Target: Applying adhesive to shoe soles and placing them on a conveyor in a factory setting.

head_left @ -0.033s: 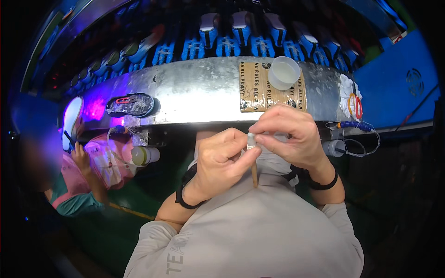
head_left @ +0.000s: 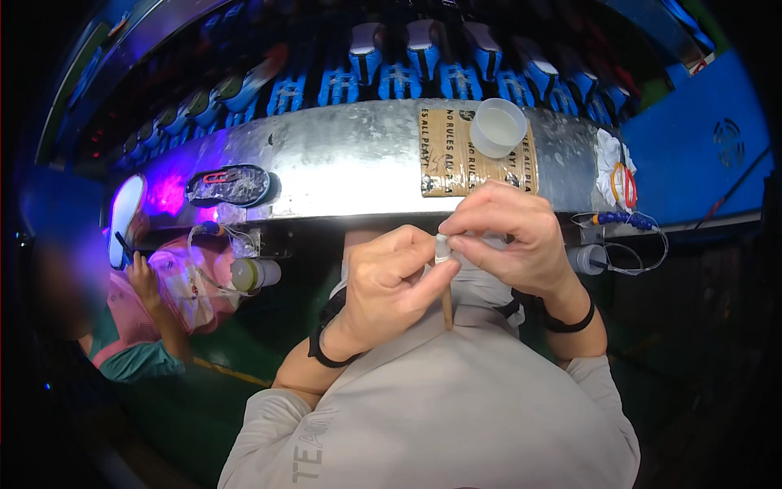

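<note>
Close to my body, in front of the bench edge, both hands meet at a slim wooden stick (head_left: pixel 447 310) with a white wrapped tip (head_left: pixel 442 247). My left hand (head_left: pixel 391 281) is closed round it just below the tip, thumb and fingers pinching. From the other side, the thumb and fingertips of my right hand (head_left: pixel 517 240) pinch the upper end of the white tip. The stick's lower end points down toward my shirt. Fingers hide part of the wrapping, so I cannot make out what it is made of.
A translucent cup (head_left: pixel 498 130) of liquid stands on a taped cardboard piece (head_left: pixel 444 163) on the metal bench (head_left: pixel 342 155). A dark shoe sole (head_left: pixel 230 185) lies left; white cloth (head_left: pixel 608 167) with coloured bands lies right. Shoes on blue holders line the back. A person (head_left: pixel 142 281) works at left.
</note>
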`<action>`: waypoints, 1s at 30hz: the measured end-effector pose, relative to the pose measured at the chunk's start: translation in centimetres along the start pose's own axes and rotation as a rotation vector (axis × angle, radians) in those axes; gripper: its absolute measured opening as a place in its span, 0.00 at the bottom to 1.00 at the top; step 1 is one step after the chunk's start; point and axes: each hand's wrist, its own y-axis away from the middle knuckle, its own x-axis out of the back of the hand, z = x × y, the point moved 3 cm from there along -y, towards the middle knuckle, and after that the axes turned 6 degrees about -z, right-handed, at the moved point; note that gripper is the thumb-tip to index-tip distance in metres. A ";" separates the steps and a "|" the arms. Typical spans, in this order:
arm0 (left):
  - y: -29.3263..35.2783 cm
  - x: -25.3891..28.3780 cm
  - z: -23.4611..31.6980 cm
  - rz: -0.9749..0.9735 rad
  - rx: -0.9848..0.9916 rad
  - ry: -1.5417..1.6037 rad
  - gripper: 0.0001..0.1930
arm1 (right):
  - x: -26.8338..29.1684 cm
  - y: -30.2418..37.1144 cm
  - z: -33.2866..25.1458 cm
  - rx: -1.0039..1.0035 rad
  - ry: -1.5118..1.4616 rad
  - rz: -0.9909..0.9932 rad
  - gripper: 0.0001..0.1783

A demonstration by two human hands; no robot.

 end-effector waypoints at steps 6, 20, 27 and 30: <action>-0.4 -0.2 0.2 -0.067 -0.001 -0.002 0.06 | 0.4 0.1 0.2 -0.037 -0.009 0.015 0.05; -1.0 -0.6 -0.4 -0.137 0.070 0.039 0.08 | 0.8 2.1 1.6 -0.160 -0.107 0.154 0.03; -1.1 -1.3 -0.2 -0.136 0.020 -0.015 0.07 | 0.6 1.8 0.9 -0.026 -0.017 0.111 0.06; -1.1 -1.1 -0.2 -0.129 0.002 -0.039 0.06 | 0.2 1.9 1.0 0.009 0.068 0.133 0.06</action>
